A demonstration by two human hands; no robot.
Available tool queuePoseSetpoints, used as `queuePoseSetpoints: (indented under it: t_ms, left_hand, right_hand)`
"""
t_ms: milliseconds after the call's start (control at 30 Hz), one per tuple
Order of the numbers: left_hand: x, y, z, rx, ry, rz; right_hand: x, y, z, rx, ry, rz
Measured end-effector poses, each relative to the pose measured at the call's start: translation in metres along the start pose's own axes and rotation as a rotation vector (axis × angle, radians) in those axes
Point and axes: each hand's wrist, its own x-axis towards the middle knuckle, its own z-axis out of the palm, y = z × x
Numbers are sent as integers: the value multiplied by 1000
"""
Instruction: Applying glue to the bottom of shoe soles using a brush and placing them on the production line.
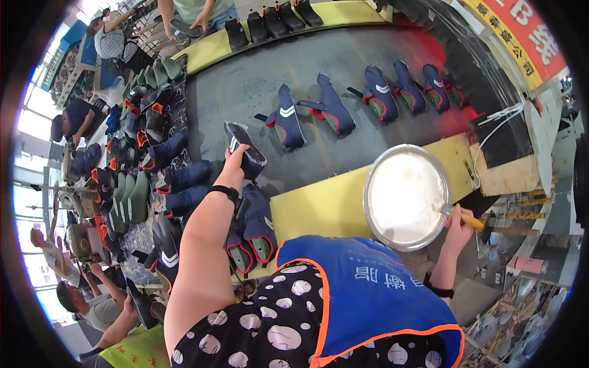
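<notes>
- A dark shoe (253, 164) is grasped in the fingers of the left hand (236, 161), over the grey belt (224, 92).
- A yellow-handled brush (470, 221) is gripped by the right hand (456, 227), its head at the white liquid (405, 190) in the metal bowl (400, 244).
- Excess is best wiped off at the rim.
- The shoe should be held steady; a thin, even coat seems advisable.

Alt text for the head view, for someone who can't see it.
A person's left hand holds a dark shoe over a grey surface, while the right hand grips a yellow-handled tool at a round bowl of white liquid. Navy footwear pieces lie in a row beyond.
</notes>
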Motion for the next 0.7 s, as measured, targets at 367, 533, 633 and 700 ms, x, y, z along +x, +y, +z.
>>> queuePoseSetpoints:
  t_ms: [367, 533, 633, 700]
  left_hand:
    - [94, -13, 29, 1136, 199, 167]
    - [74, -2, 23, 1254, 111, 73]
    - [60, 16, -7, 1281, -30, 146]
    - [26, 53, -19, 1513, -320, 108]
  right_hand:
    - [-14, -18, 4, -116, 49, 81]
    - [-1, -27, 24, -128, -54, -18]
    - [10, -23, 35, -93, -108, -58]
    - [10, -32, 43, -82, -142, -79]
